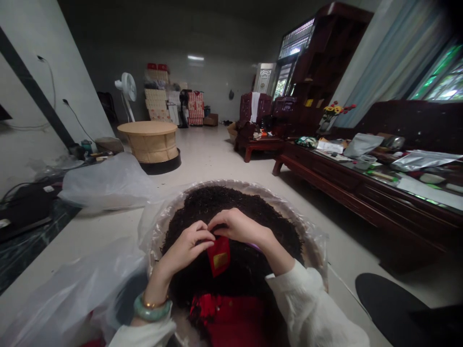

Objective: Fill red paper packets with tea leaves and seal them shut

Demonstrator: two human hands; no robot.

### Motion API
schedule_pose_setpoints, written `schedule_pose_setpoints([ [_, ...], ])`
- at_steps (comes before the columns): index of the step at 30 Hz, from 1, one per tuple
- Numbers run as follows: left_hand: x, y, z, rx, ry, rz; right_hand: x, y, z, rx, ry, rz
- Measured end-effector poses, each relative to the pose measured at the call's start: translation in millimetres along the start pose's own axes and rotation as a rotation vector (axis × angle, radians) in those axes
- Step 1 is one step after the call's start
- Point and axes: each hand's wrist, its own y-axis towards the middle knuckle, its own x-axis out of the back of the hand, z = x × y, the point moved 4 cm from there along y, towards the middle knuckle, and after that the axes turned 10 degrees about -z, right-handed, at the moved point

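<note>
Both hands meet over a wide round basket (314,241) lined with clear plastic, which holds a heap of dark, dry, leaf-like strands (231,197). Between them hangs a small red packet (219,255) with a gold patch on its front. My left hand (191,243) pinches its upper left edge, fingers closed. My right hand (235,225) is closed at its top edge, with the fingertips bent down. Part of a purple object (254,246) shows under my right wrist. Nearer to me, several shiny red packets (231,313) lie in shadow at the basket's near side.
Clear plastic bags (108,183) lie on the floor to the left, beside a dark bucket (128,294). A long dark wooden table (361,193) with bags and papers runs along the right. A round drum-shaped stand (148,142) and a white fan (126,89) stand further back.
</note>
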Motion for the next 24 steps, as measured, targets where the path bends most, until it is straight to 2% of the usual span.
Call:
schedule_pose_setpoints([
  [5,0.5,-1.3,3.3,-0.028,0.009,-0.013,-0.2,-1.3,-5.2,-0.043,0.11,-0.075],
  [8,1.1,-2.0,4.3,-0.038,0.009,-0.018,0.4,-1.6,-17.8,-0.122,0.196,-0.182],
  [11,2.5,-2.9,5.7,-0.045,0.01,-0.024,4.8,-4.1,-29.0,-0.215,0.18,-0.322],
  [13,3.4,-3.6,6.9,-0.05,0.014,-0.026,7.2,-8.1,-27.7,-0.209,0.131,-0.345],
  [15,4.1,-4.3,7.6,-0.059,0.017,-0.032,6.8,-13.2,-19.2,-0.141,0.076,-0.288],
  [18,4.6,-4.2,5.0,-0.078,0.011,-0.055,-0.2,-20.5,-5.4,-0.043,-0.023,-0.114],
  [21,4.2,-2.0,-1.4,-0.086,-0.013,-0.072,-9.4,-22.9,-2.3,-0.035,-0.118,0.029],
  [24,3.3,1.0,-5.8,-0.063,-0.056,-0.089,-17.0,-20.9,-6.1,-0.049,-0.135,0.112],
])
